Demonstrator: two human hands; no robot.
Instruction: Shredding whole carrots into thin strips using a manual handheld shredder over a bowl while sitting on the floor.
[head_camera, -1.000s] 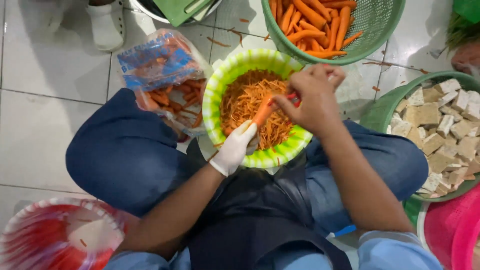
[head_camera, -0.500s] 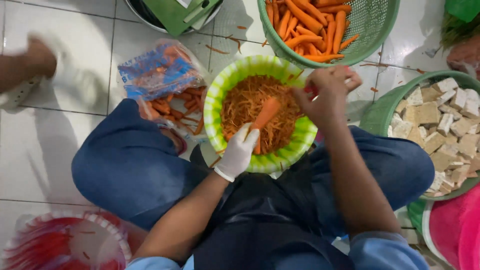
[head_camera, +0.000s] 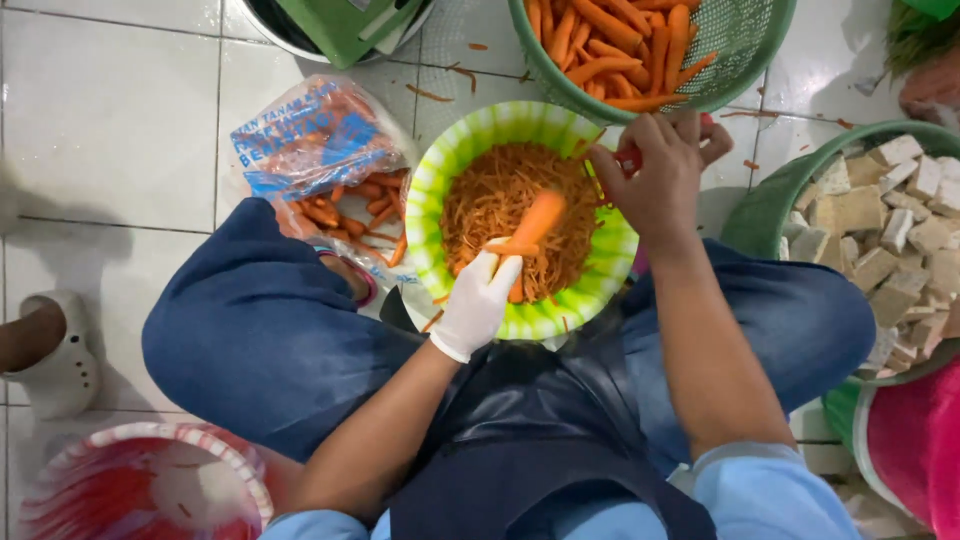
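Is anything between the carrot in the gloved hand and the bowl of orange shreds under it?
Nothing visible. The left hand, in a white glove, holds the carrot right above the shredded carrot in the green striped bowl. The right hand is at the bowl's far rim.

The single head camera looks almost straight down from close above onto the seated person's lap and the tiled floor (head_camera: 110, 120).
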